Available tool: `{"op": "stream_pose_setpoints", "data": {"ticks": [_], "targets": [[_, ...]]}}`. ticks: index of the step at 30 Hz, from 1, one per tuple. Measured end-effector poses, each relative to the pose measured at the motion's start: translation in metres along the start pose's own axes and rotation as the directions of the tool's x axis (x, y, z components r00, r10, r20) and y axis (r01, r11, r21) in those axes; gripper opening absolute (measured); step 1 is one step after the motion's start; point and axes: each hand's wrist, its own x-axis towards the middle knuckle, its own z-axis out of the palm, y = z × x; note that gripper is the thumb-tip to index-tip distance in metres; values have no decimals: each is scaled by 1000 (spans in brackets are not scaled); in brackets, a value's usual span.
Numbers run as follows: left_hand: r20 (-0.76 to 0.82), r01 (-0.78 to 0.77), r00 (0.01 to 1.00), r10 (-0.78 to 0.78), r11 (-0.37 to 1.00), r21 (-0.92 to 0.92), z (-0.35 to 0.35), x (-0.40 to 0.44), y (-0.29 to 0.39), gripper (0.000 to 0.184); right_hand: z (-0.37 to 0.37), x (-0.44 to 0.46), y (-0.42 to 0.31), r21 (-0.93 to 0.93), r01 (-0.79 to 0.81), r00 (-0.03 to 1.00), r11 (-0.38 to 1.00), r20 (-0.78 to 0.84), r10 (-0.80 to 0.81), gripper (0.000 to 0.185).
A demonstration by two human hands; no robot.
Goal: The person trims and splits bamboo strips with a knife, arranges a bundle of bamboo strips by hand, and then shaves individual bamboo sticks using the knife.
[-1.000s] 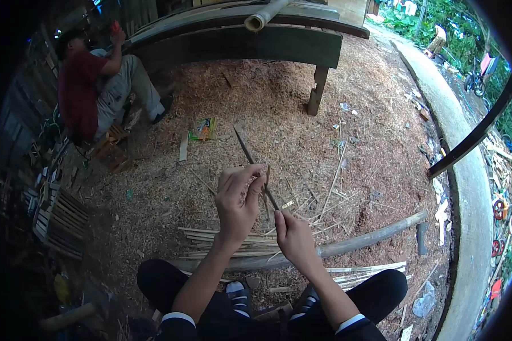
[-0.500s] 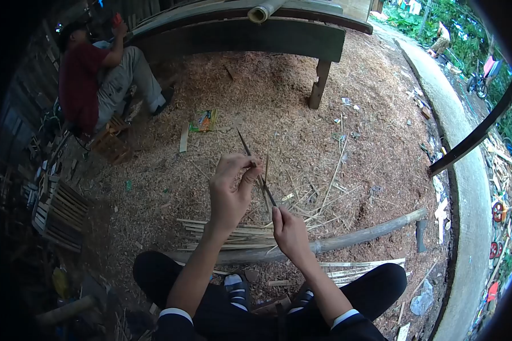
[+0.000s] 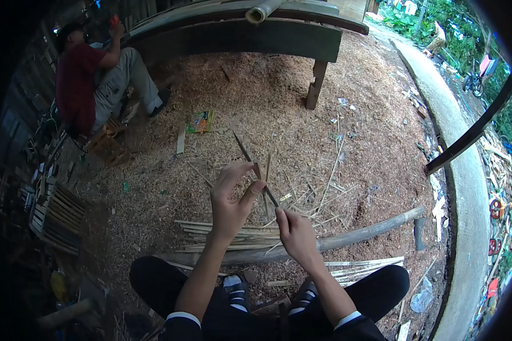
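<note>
My right hand [image 3: 297, 236] is closed around the near end of a long, narrow, dark knife [image 3: 244, 149], which points forward and slightly left. Beside the blade's middle is my left hand [image 3: 230, 199], its thumb and forefinger spread apart. The fingertips are at or very near the blade; whether they touch it I cannot tell. Below the hands, a bundle of pale split strips [image 3: 205, 233] lies on the ground against a long wooden pole [image 3: 375, 228]. More pale strips [image 3: 361, 271] lie by my right knee.
A person in a red shirt [image 3: 75, 85] sits at the far left beside a wooden crate [image 3: 109, 150]. A dark wooden bench [image 3: 239, 38] with a bamboo tube [image 3: 256, 14] stands ahead. An axe head [image 3: 419, 234] is at the right; a slanted post [image 3: 472, 136] rises by the concrete kerb [image 3: 466, 170].
My left thumb and forefinger were pinched together at the blade and have now come apart, with the hand slightly lower. My right hand keeps hold of the knife and has shifted slightly right.
</note>
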Motion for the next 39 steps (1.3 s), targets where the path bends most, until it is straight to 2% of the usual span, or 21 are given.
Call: {"op": "stream_pose_setpoints", "data": {"ticks": [2, 4, 6, 8, 10, 11, 14, 17, 19, 21, 23, 25, 28, 32, 36, 37, 39], "targets": [[-11, 88, 996, -89, 994, -56, -1, -10, -1, 30, -16, -2, -18, -15, -40, 999, 999, 18, 40, 35], [-41, 97, 994, -105, 982, -159, -3, -12, -2, 37, -20, -3, -22, -9, -75, 997, 997, 15, 75, 34], [-31, 114, 992, -120, 982, -151, -5, -21, -7, 38, -9, -3, -8, -6, -125, 992, 992, 6, 125, 32], [-26, 90, 995, -95, 984, -152, -3, -23, -13, 38, 10, -13, 14, -55, -85, 996, 995, -25, 84, 32], [42, 185, 982, -182, 977, -109, -3, -27, -15, 38, 10, -4, 1, -92, -13, 999, 996, -37, 10, 32], [51, 200, 979, -195, 974, -105, -5, -34, -17, 38, 7, -10, -4, -91, -27, 999, 996, -29, 25, 32], [77, 206, 978, -196, 968, -147, 0, -29, -16, 38, -3, -2, -19, -87, -56, 998, 995, 20, 58, 32], [26, 174, 985, -172, 975, -137, 2, -35, -20, 38, 8, -3, -2, -110, -92, 995, 990, 28, 95, 33], [41, 224, 974, -221, 969, -103, 3, -32, -23, 37, 25, 3, 5, -89, -25, 997, 996, -77, 18, 34], [49, 202, 979, -198, 975, -94, 1, -30, -26, 37, 19, 0, -1, -67, -43, 997, 997, -59, 39, 34], [65, 189, 981, -184, 978, -90, 0, -32, -28, 38, 10, 3, -10, -132, -52, 998, 990, 33, 57, 34], [53, 237, 971, -231, 956, -171, 1, -33, -28, 38, 12, 3, -8, -100, -74, 997, 992, 19, 76, 36], [95, 289, 957, -276, 942, -171, 1, -37, -33, 44, 29, 6, 15, -88, -114, 993, 989, -2, 115, 39], [73, 237, 970, -230, 964, -119, 0, -37, -34, 39, 21, 14, 9, -124, -96, 995, 988, 15, 99, 39], [40, 239, 971, -236, 958, -160, -5, -33, -33, 40, 8, 12, -12, -26, -96, 995, 995, -19, 95, 39], [43, 258, 966, -255, 952, -167, -6, -35, -32, 40, 18, 8, 1, -30, -98, 995, 995, -15, 98, 39], [49, 272, 962, -267, 949, -160, -2, -38, -35, 40, 40, 8, 25, -158, -50, 999, 986, -20, 47, 38]]}}
